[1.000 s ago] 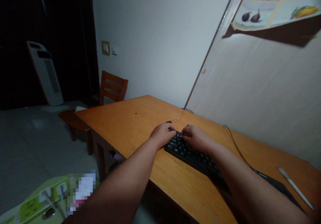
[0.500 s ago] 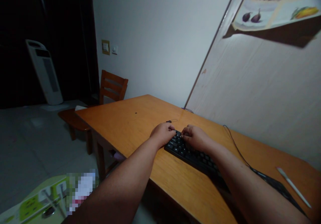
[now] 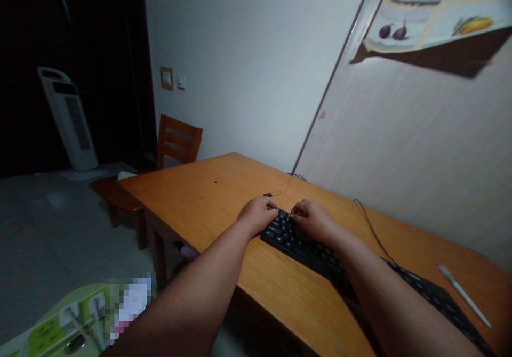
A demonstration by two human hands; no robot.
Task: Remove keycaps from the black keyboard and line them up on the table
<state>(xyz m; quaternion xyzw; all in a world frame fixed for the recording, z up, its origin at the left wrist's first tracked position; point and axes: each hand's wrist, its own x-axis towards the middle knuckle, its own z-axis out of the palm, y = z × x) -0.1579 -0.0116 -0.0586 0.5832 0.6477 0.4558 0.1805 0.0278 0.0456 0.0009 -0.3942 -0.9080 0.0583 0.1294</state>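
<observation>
Bench (image 3: 192, 192): wooden, centre to lower right | keyboard (image 3: 286, 237): black, on bench, lower centre, partly hidden by right forearm | left hand (image 3: 257, 214): curled at keyboard's far end — grip unclear | right hand (image 3: 314, 221): closed in a pinch over keys — contents indiscernible | white slim tool (image 3: 466, 295): lower right

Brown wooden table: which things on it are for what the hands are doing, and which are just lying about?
In the job, it seems:
- black keyboard
- left hand and right hand, both at it

Just lying about, probably:
- slim white stick-like tool
- small black thing with a thin loop
</observation>
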